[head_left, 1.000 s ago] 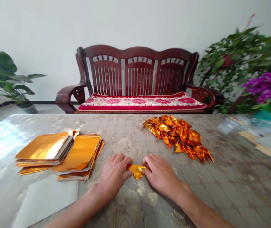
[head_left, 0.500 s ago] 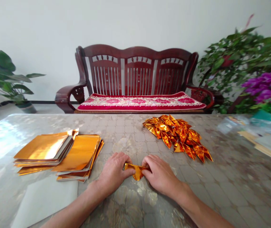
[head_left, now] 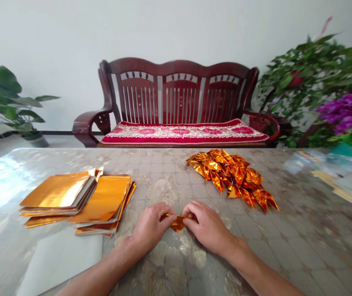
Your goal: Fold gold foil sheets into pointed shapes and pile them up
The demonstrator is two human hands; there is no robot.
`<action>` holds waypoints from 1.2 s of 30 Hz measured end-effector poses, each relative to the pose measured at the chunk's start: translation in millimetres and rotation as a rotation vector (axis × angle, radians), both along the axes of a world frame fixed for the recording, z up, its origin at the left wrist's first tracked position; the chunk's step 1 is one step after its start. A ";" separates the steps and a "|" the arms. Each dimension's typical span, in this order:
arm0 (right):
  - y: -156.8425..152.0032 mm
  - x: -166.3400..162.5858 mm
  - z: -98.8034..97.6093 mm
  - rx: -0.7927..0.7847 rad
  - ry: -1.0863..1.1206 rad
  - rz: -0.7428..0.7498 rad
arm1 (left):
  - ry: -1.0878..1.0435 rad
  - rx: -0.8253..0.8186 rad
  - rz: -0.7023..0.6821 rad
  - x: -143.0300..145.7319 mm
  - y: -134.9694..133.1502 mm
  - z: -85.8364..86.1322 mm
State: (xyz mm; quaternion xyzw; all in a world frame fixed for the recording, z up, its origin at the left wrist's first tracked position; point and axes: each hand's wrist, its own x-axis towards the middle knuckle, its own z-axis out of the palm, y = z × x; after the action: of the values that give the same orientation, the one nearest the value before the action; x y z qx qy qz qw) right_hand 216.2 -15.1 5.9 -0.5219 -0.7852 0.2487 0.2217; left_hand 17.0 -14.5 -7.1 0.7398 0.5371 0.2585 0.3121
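A small folded piece of gold foil paper (head_left: 177, 223) lies between my two hands on the patterned table (head_left: 287, 230). My left hand (head_left: 151, 226) pinches its left end with curled fingers. My right hand (head_left: 208, 226) pinches its right end, thumb and fingers pressed together. A stack of flat gold foil sheets (head_left: 80, 199) lies to the left of my left hand. A pile of several folded gold foil shapes (head_left: 233, 176) lies beyond my right hand.
A white sheet (head_left: 60, 259) lies at the near left of the table. Clear bags and flat packets (head_left: 339, 172) sit at the right edge. Behind the table stand a dark wooden bench (head_left: 178, 102) with a red cushion, and potted plants on both sides.
My hands have drawn closer together over the gold piece. The piece looks more tightly folded and smaller than a second ago.
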 end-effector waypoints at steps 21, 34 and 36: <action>0.2 4.9 -12.0 0.338 0.319 0.126 | 0.107 0.510 -0.068 -13.7 5.8 3.7; -3.8 3.2 -9.6 0.393 0.397 0.138 | 0.082 0.562 -0.131 -3.1 -7.4 5.9; -4.6 4.3 -9.3 0.386 0.410 0.154 | 0.066 0.563 -0.129 -3.5 -7.5 5.5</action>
State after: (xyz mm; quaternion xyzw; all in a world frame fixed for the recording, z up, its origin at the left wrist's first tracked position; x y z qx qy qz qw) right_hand 220.5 -19.8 -3.4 -0.3476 -0.7942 0.2110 0.4515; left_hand 13.5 -21.9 -1.6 0.8379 0.4058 0.3530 0.0926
